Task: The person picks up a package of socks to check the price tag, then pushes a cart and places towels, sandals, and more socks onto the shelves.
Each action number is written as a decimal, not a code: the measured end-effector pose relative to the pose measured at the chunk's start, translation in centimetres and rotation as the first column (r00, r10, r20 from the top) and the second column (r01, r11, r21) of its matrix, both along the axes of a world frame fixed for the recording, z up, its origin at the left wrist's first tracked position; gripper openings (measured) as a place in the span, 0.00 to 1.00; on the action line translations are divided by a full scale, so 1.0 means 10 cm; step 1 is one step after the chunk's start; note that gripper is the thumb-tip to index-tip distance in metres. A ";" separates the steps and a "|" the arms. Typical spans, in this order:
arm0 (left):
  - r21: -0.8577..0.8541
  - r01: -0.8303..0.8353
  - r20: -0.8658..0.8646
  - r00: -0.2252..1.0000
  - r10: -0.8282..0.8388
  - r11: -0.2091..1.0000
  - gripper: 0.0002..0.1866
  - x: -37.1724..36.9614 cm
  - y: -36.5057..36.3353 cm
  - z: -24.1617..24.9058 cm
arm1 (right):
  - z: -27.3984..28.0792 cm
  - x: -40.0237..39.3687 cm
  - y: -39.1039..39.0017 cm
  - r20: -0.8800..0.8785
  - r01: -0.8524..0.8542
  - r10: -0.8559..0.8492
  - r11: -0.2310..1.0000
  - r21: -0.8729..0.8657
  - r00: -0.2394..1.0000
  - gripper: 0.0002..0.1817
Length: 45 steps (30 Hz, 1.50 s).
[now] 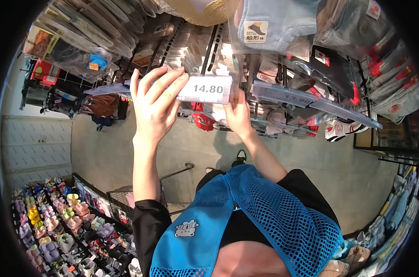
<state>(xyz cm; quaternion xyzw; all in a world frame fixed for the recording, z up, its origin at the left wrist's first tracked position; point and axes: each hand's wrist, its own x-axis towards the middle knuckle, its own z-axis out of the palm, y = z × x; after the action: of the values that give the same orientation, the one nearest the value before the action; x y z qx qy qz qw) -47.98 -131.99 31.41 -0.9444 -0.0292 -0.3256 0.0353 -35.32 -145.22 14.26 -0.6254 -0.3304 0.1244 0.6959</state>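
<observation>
A price tag (207,89) printed 14.80 sits in a clear plastic holder at the front of the sock rack. My left hand (155,104) grips its left end, with the fingers bent over the top edge and the thumb below. At the lower right corner, my right hand (238,115) pinches the tag, thumb in front and fingers partly hidden behind it. Right of my hands is another price strip (288,96), reading about 13.90. Above it hangs a bagged pair of light blue socks (276,23) with a label.
Packed socks (103,27) hang on hooks at upper left, more grey packs (394,92) at far right. Shelves of colourful slippers (52,221) stand at lower left, near a wire basket (119,203). Grey tiled floor (182,147) lies under the rack.
</observation>
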 end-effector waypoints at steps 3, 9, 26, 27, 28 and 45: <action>-0.008 -0.025 -0.002 1.000 0.025 1.000 0.25 0.02 0.00 0.02 | 0.07 0.03 0.05 0.007 0.143 -0.143 0.990 -0.014 0.990 0.16; -0.002 -0.064 -0.043 0.997 0.064 0.998 0.24 -0.02 -0.09 0.05 | 0.25 0.06 0.17 0.066 0.192 -0.190 0.981 -0.022 0.979 0.15; -0.625 -0.237 0.134 0.906 0.402 0.744 0.17 -2.61 -1.25 -2.05 | -0.45 -0.05 0.14 0.323 0.444 -0.411 0.896 -0.031 0.852 0.33; -0.620 -0.297 0.070 0.901 0.428 0.726 0.16 -2.75 -1.36 -2.11 | -0.52 -0.05 0.03 0.272 0.397 -0.369 0.916 -0.054 0.889 0.34; -0.602 -0.333 0.039 0.896 0.442 0.726 0.16 -2.95 -1.44 -2.15 | -0.58 -0.10 -0.06 0.267 0.409 -0.387 0.912 -0.031 0.883 0.36; -0.372 -0.924 -0.587 0.162 0.793 -0.087 0.29 -4.77 -1.74 -3.18 | -2.39 -1.75 -0.98 0.030 -0.183 0.259 0.758 -0.626 0.966 0.25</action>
<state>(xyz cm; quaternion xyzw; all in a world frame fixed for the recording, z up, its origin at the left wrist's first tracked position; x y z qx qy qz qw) -95.65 -149.41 -0.36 -0.6559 -0.7403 -0.0999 -0.1089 -52.82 -155.01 -9.69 -0.7812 -0.3822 0.2708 0.4128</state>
